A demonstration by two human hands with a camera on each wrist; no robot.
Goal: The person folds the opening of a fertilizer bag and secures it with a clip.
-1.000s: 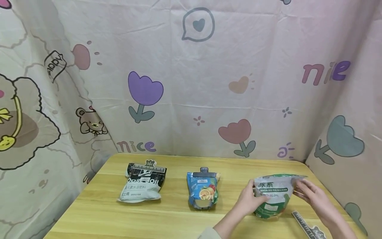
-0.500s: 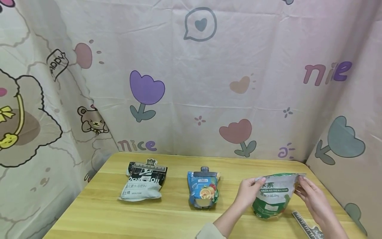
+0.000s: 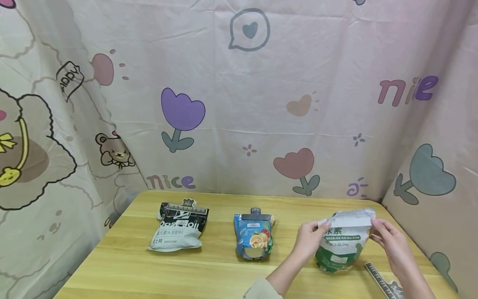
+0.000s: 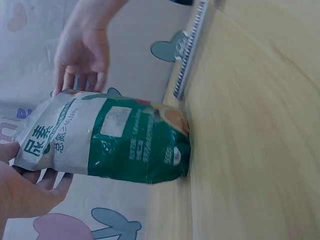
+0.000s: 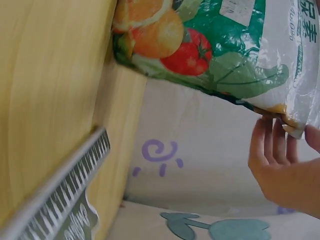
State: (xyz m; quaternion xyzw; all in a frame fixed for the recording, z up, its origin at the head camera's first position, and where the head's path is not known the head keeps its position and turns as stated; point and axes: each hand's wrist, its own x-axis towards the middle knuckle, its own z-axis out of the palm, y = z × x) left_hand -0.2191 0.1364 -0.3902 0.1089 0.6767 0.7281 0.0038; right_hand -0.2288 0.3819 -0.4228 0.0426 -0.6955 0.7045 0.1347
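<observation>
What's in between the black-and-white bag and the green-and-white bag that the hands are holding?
In the head view, the blue bag with a dark clip lies between them, then the left hand, pinching the green-and-white bag.

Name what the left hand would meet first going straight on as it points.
The green-and-white bag, which the left hand pinches; beyond it, probably the right hand, though depth is unclear.

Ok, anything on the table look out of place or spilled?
No spill shows. The loose clip lies slanted near the right hand; it looks odd because the black-and-white bag and blue bag each wear one, while the green bag has none.
</observation>
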